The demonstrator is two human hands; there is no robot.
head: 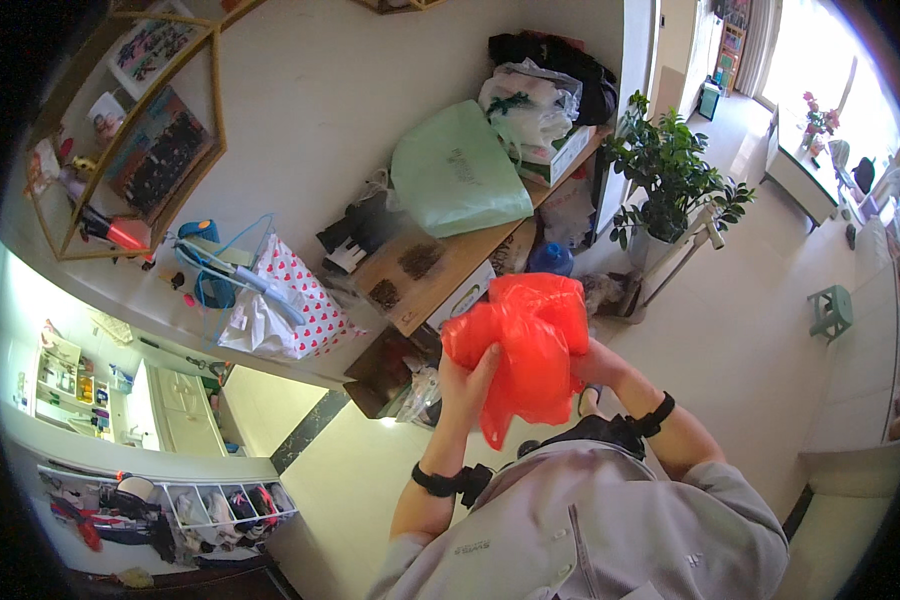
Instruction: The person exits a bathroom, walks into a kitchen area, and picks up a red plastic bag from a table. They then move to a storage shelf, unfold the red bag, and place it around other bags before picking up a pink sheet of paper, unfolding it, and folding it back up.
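A red plastic bag (536,352), bulky and crumpled, is held up in front of my body between both hands. My left hand (469,382) grips its left side, with the thumb lying over the plastic. On the right side, my right hand (594,361) holds the bag, its fingertips partly hidden by the plastic. A loose corner of the bag hangs down between my forearms. What the bag contains cannot be seen. Beyond it stands a wooden bench top (420,281) with a large pale green bag (461,172) on it.
Behind the bench top's far end is a potted plant (664,180). A clear plastic bag (532,105) lies on a box. A heart-patterned bag (300,300) hangs on the wall at left. A green stool (830,311) stands on the floor at right. A blue round object (550,259) sits beside the bench.
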